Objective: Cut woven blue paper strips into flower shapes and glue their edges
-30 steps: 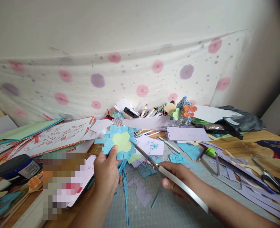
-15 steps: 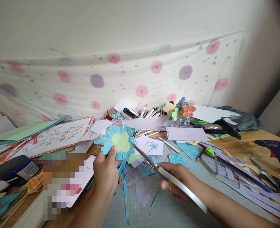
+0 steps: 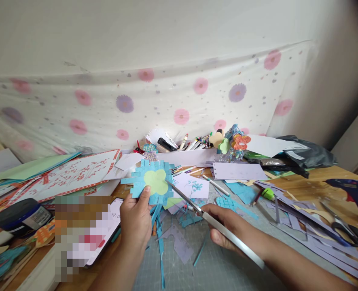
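Note:
Between thumb and fingers, my left hand (image 3: 137, 216) pinches a blue woven paper piece (image 3: 138, 182) with uneven strip ends. A light green flower-shaped paper (image 3: 157, 182) lies on its front, with my thumb on its lower edge. My right hand (image 3: 227, 228) is wrapped around long metal scissors (image 3: 215, 224). The scissor tips are at the right side of the woven piece, close to the green flower. Whether the blades touch the paper I cannot tell.
A grey cutting mat (image 3: 209, 266) bears blue and lilac scraps. At left are a phone (image 3: 116, 208) and a dark jar (image 3: 22, 218). Black-handled scissors (image 3: 348, 232) and a blue glue gun (image 3: 356, 194) lie at right. Behind are pens (image 3: 197, 142) and paper flowers (image 3: 241, 142).
The woven piece and green flower have shifted very slightly right. My right hand and the scissors have turned slightly, with the blades looking closer together.

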The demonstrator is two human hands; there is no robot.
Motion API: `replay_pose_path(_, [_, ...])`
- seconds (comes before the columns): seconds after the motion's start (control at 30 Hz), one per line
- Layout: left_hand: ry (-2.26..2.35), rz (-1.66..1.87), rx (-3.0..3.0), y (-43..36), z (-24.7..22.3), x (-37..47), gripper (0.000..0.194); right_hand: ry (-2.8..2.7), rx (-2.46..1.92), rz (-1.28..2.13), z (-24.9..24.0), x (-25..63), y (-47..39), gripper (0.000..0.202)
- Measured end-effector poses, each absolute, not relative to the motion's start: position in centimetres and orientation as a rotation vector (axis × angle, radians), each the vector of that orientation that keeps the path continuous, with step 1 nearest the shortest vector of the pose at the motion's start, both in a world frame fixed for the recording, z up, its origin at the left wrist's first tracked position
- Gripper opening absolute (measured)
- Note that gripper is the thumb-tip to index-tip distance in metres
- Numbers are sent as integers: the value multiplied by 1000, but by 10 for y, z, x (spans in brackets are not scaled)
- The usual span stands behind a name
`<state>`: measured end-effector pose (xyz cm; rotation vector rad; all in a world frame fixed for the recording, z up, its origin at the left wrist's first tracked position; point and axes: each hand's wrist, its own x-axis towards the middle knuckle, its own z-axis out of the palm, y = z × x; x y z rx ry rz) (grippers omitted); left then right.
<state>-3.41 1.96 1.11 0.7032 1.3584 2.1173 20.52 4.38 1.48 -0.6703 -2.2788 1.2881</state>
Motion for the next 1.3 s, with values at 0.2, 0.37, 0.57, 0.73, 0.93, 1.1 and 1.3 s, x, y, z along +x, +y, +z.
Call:
replay_pose_path(0.2, [1372,2106,724,19,9,-36,42,-2244,-697,1334,13,202,46,58])
replay_pose_path(0.37, [1410,2098,727,19,9,-37,41,-2199,-706,1433,14,201,46,54])
replay_pose_path(0.57, [1356,2110,725,20,11,-36,41,-2255,-740,1411,15,205,47,47])
replay_pose_path(0.73, [1369,2107,753,20,10,-38,45,-2327,-723,1240,19,206,49,49])
replay_pose_path(0.93, [1423,2098,826,21,6,-43,47,-2339,-696,1235,21,208,51,63])
replay_pose_path(1.1, [1451,2079,830,21,4,-44,45,-2354,-716,1191,25,209,50,67])
replay_pose_path(1.3, [1380,2052,790,20,8,-39,46,-2360,-716,1169,23,209,50,62])
